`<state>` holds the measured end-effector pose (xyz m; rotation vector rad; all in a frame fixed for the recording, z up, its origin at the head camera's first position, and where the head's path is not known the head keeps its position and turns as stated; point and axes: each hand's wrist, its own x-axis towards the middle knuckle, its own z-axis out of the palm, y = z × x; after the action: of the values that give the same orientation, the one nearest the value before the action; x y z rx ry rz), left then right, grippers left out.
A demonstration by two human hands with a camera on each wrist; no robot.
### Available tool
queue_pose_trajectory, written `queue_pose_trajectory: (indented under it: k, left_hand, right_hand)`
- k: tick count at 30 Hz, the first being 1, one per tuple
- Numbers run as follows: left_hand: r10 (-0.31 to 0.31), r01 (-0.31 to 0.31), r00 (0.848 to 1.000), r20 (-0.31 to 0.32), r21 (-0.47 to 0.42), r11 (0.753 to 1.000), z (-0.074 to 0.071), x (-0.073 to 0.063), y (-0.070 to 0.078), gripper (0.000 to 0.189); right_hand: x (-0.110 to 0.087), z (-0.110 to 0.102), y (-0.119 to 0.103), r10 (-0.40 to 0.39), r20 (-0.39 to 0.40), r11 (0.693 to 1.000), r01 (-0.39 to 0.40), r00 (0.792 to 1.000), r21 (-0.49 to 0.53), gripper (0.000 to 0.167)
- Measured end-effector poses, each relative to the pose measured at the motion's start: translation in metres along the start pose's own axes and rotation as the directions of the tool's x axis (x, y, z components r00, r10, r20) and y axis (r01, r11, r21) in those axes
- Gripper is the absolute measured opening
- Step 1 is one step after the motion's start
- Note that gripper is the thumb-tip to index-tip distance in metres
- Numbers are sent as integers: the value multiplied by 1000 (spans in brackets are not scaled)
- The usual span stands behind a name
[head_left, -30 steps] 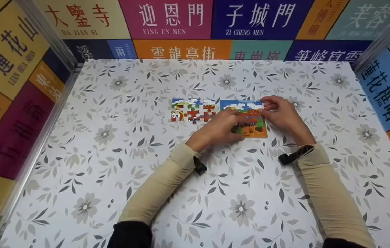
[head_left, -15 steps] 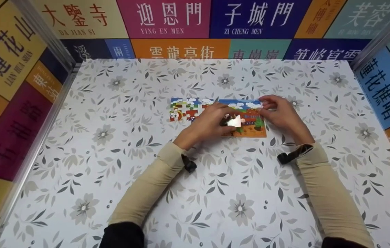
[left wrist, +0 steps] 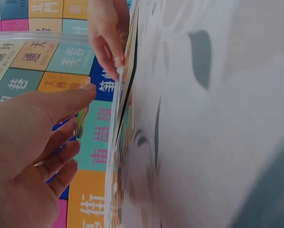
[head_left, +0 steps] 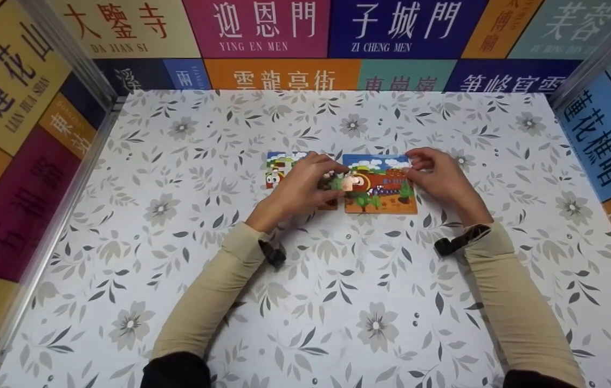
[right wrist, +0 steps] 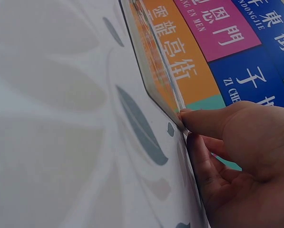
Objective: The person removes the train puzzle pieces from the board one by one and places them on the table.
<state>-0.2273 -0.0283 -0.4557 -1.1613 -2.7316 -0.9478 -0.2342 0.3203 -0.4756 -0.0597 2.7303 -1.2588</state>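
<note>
My left hand (head_left: pixel 301 182) pinches a small puzzle piece (left wrist: pixel 80 124) between thumb and fingers, raised above the table. Below that hand lies a jigsaw puzzle (head_left: pixel 274 179), a train face showing at its left; the hand covers most of it. To its right is a rectangular picture board (head_left: pixel 383 203) with a red train, clouds and green bushes. My right hand (head_left: pixel 437 175) holds the board at its right edge, thumb and index finger at the corner in the right wrist view.
A white tablecloth (head_left: pixel 262 302) with grey flowers and leaves covers the table. Panels with large Chinese characters (head_left: pixel 267 27) stand along the back and both sides. Black camera straps (head_left: pixel 453 245) sit on the wrists.
My left hand has moved left from over the picture board to over the jigsaw, carrying the puzzle piece. The train's front on the board is now uncovered. My right hand has stayed put.
</note>
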Motion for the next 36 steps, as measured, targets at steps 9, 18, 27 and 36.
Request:
queue_pose_trajectory:
  k: [9, 18, 27, 36]
  left_hand:
    - [16, -16, 1000, 14, -11, 1000, -11, -17, -17, 45]
    - [-15, 15, 999, 33, -8, 1000, -18, -36, -27, 48]
    - [-31, 31, 994, 108, 3, 1000, -30, -44, -31, 46]
    - [-82, 84, 984, 156, -8, 996, -37, -53, -36, 40]
  right_hand:
    - [1, 0, 1, 10, 1, 1000, -10, 1000, -18, 50]
    - [1, 1, 1, -16, -16, 1000, 16, 1000, -24, 50]
    - [2, 1, 1, -1, -13, 1000, 1, 1000, -18, 50]
    - [1, 1, -1, -2, -7, 1000, 2, 1000, -22, 50]
